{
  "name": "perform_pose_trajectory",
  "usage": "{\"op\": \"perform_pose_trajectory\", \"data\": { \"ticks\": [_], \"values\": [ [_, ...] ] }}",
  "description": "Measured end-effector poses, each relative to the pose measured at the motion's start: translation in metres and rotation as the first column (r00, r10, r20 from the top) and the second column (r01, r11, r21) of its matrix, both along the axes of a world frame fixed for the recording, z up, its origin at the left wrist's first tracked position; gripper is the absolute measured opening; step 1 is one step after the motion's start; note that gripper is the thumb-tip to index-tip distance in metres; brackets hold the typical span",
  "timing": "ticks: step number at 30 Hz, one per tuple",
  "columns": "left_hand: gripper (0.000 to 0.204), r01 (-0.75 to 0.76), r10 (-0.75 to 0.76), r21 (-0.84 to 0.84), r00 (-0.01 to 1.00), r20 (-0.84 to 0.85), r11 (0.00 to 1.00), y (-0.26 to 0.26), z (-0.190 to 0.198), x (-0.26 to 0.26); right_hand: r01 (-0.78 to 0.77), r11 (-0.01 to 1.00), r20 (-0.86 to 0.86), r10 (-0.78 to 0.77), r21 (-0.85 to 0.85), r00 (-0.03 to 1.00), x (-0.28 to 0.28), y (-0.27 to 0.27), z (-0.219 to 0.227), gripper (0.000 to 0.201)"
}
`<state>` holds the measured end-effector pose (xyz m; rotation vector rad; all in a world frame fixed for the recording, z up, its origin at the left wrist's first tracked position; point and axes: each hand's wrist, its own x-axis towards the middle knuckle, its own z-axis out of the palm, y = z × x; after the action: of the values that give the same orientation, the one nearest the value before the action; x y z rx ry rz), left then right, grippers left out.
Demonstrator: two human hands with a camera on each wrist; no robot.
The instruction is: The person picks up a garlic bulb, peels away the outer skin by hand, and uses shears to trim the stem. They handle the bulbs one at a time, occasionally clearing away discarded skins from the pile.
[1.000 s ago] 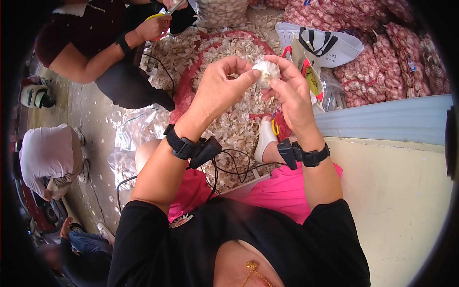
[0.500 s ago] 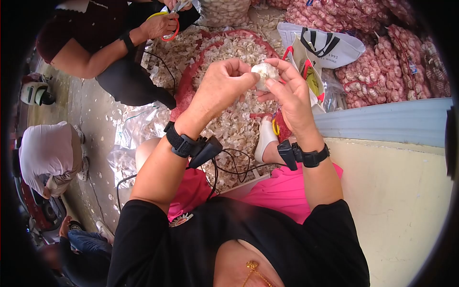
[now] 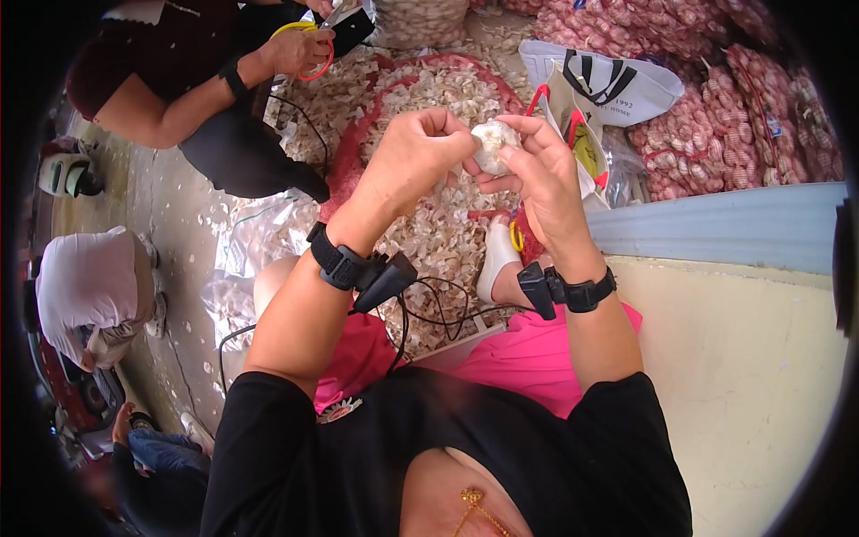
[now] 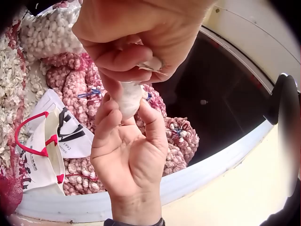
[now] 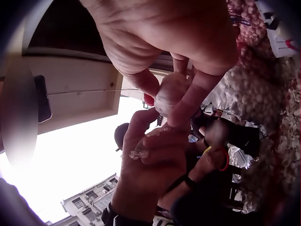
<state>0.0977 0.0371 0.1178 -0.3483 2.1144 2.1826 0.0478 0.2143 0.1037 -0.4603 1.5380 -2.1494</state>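
Observation:
A white garlic bulb (image 3: 494, 148) is held up in front of the body, above the heap of skins. My right hand (image 3: 546, 183) grips it between thumb and fingers, from below in the left wrist view. My left hand (image 3: 419, 161) is at the bulb's other side, thumb and forefinger meeting at its edge. In the left wrist view, the other left fingers are curled in, with a pale piece of garlic skin (image 4: 151, 65) caught under them. Flakes of skin (image 5: 136, 154) also show in those fingers in the right wrist view.
Loose garlic skins (image 3: 438, 233) cover the ground below, partly on red netting (image 3: 344, 170). Net sacks of garlic (image 3: 698, 134) and a white carrier bag (image 3: 626, 85) stand at the right, behind a bluish ledge (image 3: 716, 224). At upper left another person holds scissors (image 3: 309, 27). Black cables (image 3: 438, 295) cross the lap.
The garlic bulb has come slightly down and is turned a little in the right hand. The left thumb has shifted to the bulb's edge. The other person's hand with the scissors has moved a little.

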Motion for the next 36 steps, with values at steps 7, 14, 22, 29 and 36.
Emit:
{"op": "perform_pose_trajectory", "data": {
  "ticks": [7,14,22,29,36],
  "values": [
    [0.016,-0.006,-0.003,0.212,0.999,0.042,0.977,-0.004,-0.014,-0.003,-0.122,0.987,0.193,0.140,-0.102,0.971,-0.003,0.003,0.001,0.031],
    [0.018,-0.012,0.015,0.052,0.998,-0.059,0.999,0.009,-0.006,0.000,-0.025,0.991,0.159,0.046,-0.132,0.986,-0.001,-0.002,0.001,0.039],
    [0.017,0.021,-0.023,-0.062,0.999,-0.026,0.998,0.007,-0.010,-0.001,-0.042,0.999,0.060,0.040,0.028,0.997,0.003,-0.004,-0.004,0.034],
    [0.012,-0.040,0.042,0.053,0.999,-0.021,0.998,0.007,-0.015,-0.001,-0.063,0.989,0.226,0.092,-0.131,0.970,0.000,-0.001,-0.003,0.030],
    [0.016,0.007,-0.003,0.079,0.999,-0.052,0.997,0.007,-0.008,-0.002,-0.014,0.999,0.110,0.017,-0.030,0.994,-0.002,0.002,-0.001,0.033]
  ]
}}
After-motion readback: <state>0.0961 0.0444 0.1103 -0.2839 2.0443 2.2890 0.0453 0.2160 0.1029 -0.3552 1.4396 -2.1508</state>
